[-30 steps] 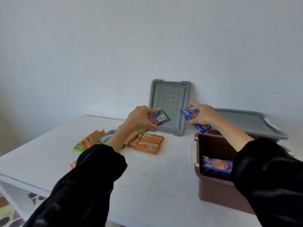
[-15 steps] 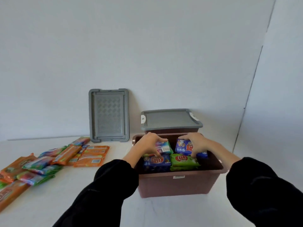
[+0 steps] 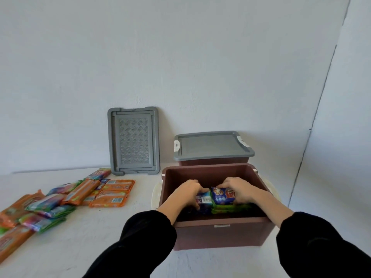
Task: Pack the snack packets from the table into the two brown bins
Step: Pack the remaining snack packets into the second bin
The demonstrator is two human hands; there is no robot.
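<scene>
White wall (image 3: 180, 57) fills most of the view, and below it stands a white table (image 3: 70, 247). On the table, near the person, is an open brown bin (image 3: 218, 235). Directly behind it stands a second brown bin (image 3: 212, 162), closed with a grey lid (image 3: 212, 145). Another grey lid (image 3: 133, 140) leans upright against the wall, to the left of the bins. Many snack packets (image 3: 60, 199), orange and green ones, lie in a loose heap on the left part of the table, well apart from the open bin. Both arms in black sleeves (image 3: 144, 233) reach into the open bin. The left hand (image 3: 186, 192) is curled around a packet with a barcode (image 3: 203, 200). The right hand (image 3: 240, 189) grips a blue packet (image 3: 222, 195) from above. These two packets touch each other and rest on green packets (image 3: 226, 208) inside the bin.
</scene>
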